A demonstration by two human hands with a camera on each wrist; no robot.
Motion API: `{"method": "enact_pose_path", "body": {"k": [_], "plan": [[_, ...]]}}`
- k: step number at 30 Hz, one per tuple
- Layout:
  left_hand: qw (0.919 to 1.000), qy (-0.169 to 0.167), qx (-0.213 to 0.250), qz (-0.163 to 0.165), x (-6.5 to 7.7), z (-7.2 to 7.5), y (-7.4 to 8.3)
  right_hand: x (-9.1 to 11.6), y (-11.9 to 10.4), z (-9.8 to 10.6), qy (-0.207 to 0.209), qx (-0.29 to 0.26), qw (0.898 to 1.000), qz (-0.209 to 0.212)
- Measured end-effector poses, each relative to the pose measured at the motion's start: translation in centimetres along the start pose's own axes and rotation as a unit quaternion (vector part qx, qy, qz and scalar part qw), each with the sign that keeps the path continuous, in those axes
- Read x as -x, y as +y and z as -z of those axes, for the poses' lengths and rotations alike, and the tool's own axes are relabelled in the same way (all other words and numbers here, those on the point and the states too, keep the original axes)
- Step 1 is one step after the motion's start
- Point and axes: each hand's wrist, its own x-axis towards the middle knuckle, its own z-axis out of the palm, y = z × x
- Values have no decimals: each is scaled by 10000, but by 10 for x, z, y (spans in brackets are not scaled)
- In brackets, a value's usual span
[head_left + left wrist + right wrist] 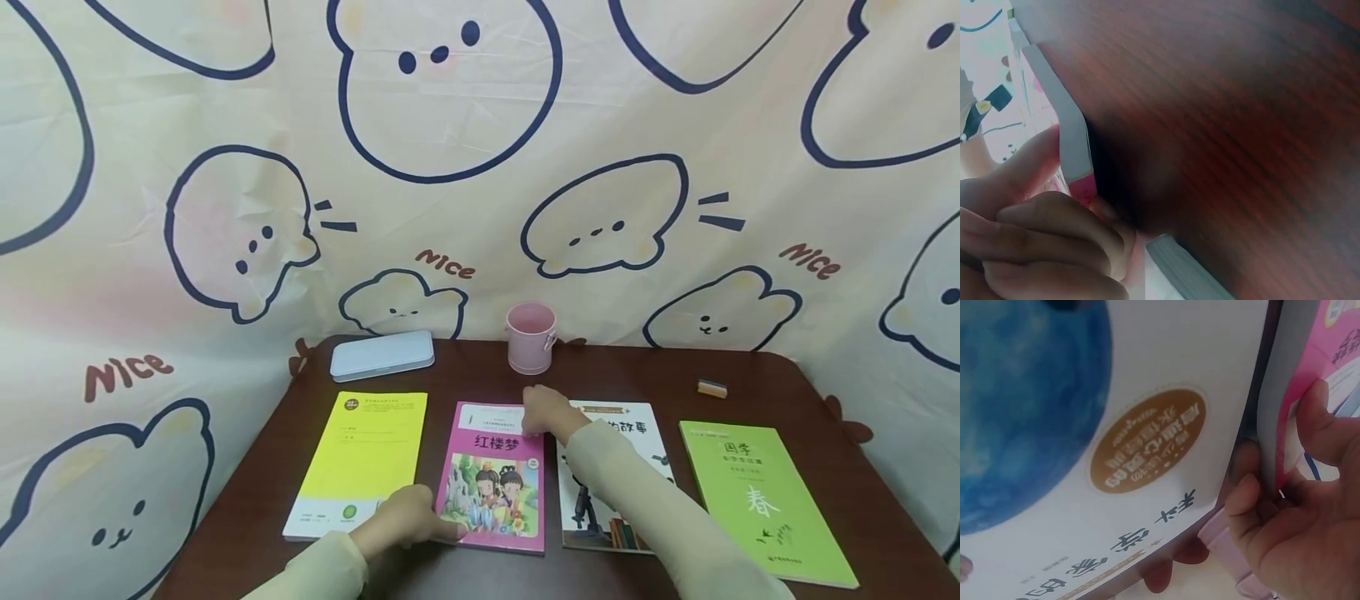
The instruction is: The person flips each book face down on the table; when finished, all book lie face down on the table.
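A pink book [491, 492] with two cartoon figures on its cover lies between a yellow book [367, 458] and a white book [600, 521]. My left hand [408, 517] grips its lower left corner, thumb on the cover; in the left wrist view the fingers [1054, 250] curl by the book's edge. At the upper right corner, my right hand [551, 412] pinches the pink book, thumb on top and fingertips at the edge in the right wrist view. The right forearm crosses over the white book and hides part of it.
A green book [765, 500] lies at the right. Along the back of the dark brown table [450, 367] are a pale blue case [382, 356], a pink bucket [531, 342] and a small orange, white and black block [712, 388]. A cartoon-printed cloth [450, 217] hangs behind.
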Motion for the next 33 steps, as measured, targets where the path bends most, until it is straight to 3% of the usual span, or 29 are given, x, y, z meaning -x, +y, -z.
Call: {"method": "enact_pose_path", "body": {"k": [3,7,11,17,22,26,29,33], "plan": [[9999,-64,136,-46,-1,-2,-4,1,-2,-3,74,-107,9999,30],[9983,-67,401,-411,-5,-4,-12,4,-2,-6,119,-242,9996,-84],[9917,206,970,-817,-6,-1,-20,5,-1,-5,150,-319,9991,-250],[9705,695,1893,-1317,1,7,-16,7,-4,3,287,170,9979,-556],[9462,694,2703,-1637,12,10,-4,7,-14,16,150,329,9958,-844],[9284,602,3209,-1776,20,12,3,4,-18,21,-112,-282,9935,-1098],[9191,725,3370,-1910,24,13,6,0,-16,21,-306,-927,9900,-1015],[9105,1100,3331,-2191,28,15,10,-2,-13,18,-560,-2250,9703,-691]]}}
